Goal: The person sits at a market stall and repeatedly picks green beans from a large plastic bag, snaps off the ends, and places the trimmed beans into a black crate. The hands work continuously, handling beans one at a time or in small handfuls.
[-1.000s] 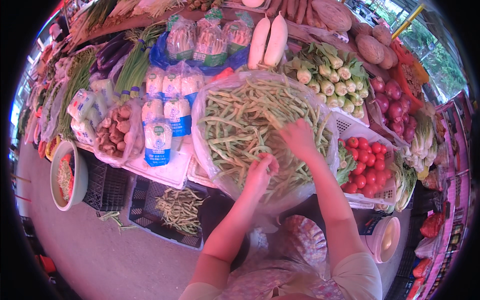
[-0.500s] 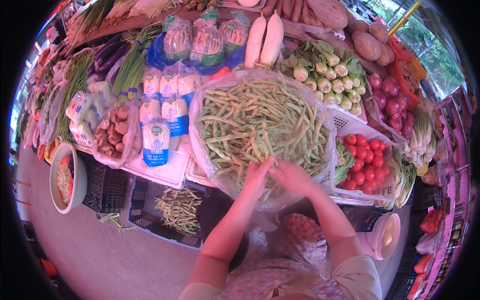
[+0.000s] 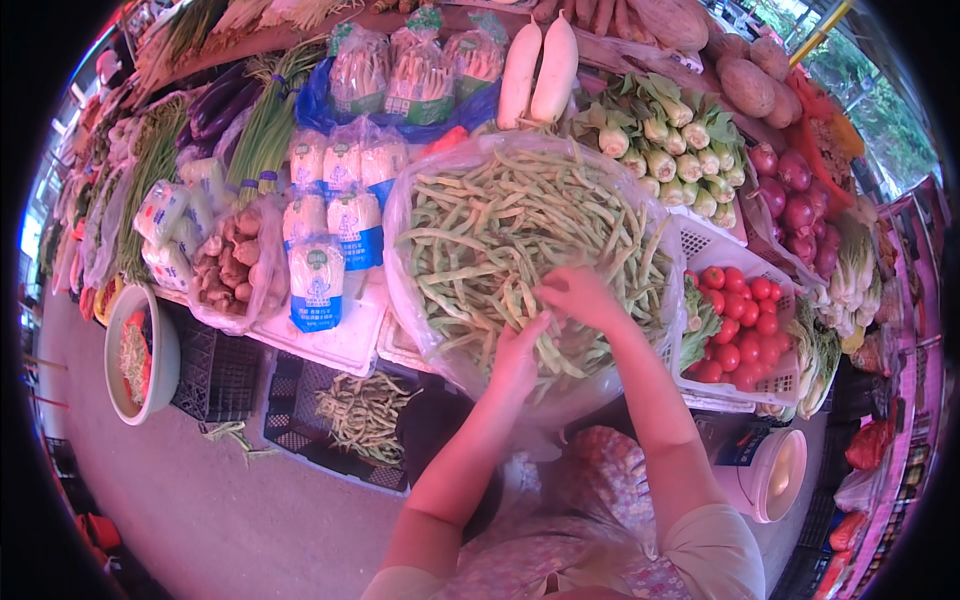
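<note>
A large clear plastic bag (image 3: 398, 230), rolled open, holds a heap of long pale green beans (image 3: 520, 215) in front of me. At the near side of the heap, my left hand (image 3: 516, 358) is closed with its thumb up, gripping some of the green beans. Slightly higher and to the right, my right hand (image 3: 580, 297) reaches over the heap with its fingers bent together against the beans. Whatever lies between the right fingertips is hidden. The two hands are close but apart.
Wrapped white mushroom packs (image 3: 317, 285) and a bag of brown mushrooms (image 3: 228, 262) lie left. Tomatoes (image 3: 735, 335) in a white basket (image 3: 700, 240), and leafy greens (image 3: 670, 150), sit right. Below are a black crate (image 3: 285, 415) of beans and a white bucket (image 3: 765, 475).
My right hand has moved up and away from my left hand, which stays near the front of the heap. The view has shifted slightly.
</note>
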Motion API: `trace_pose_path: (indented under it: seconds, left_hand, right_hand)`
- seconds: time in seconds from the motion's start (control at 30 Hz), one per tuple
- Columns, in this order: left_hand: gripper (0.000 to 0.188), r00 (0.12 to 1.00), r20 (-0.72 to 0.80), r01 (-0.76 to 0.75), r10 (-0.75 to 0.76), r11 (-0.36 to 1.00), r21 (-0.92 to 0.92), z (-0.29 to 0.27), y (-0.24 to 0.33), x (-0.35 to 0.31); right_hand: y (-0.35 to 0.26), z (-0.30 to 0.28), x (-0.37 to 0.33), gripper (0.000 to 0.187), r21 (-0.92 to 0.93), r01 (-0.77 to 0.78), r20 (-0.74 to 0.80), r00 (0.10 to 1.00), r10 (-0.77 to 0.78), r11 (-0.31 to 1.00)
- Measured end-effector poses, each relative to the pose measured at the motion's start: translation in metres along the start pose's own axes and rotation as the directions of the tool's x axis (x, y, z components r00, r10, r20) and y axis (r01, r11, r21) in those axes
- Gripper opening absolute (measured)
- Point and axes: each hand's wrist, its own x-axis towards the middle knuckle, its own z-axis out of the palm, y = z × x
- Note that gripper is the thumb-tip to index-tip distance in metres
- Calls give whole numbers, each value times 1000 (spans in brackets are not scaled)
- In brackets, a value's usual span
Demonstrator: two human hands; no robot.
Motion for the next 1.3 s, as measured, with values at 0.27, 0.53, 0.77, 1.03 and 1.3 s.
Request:
trace_pose_path:
  seconds: [0.27, 0.53, 0.77, 1.03, 1.3]
  left_hand:
    - [32, 992, -74, -102, 105, 994, 40, 0, -3, 0]
    - [23, 988, -112, 113, -107, 992, 51, -2, 8, -6]
    - [26, 1000, -4, 31, -31, 999, -37, -3, 4, 0]
    - [19, 998, -9, -59, 59, 998, 2, -4, 16, 2]
    - [30, 992, 80, -90, 103, 985, -144, 6, 16, -7]
  right_hand:
    - [-16, 3, -59, 34, 41, 116, -114, 987, -111, 992]
    - [2, -11, -11, 28, -105, 73, -259, 961, -98, 992]
    - [3, 5, 65, 35, -478, -204, -145, 978, 153, 854]
    - [22, -22, 64, 30, -44, -148, -114, 983, 142, 988]
    - [-42, -35, -23, 33, 211, 24, -5, 1000, -24, 977]
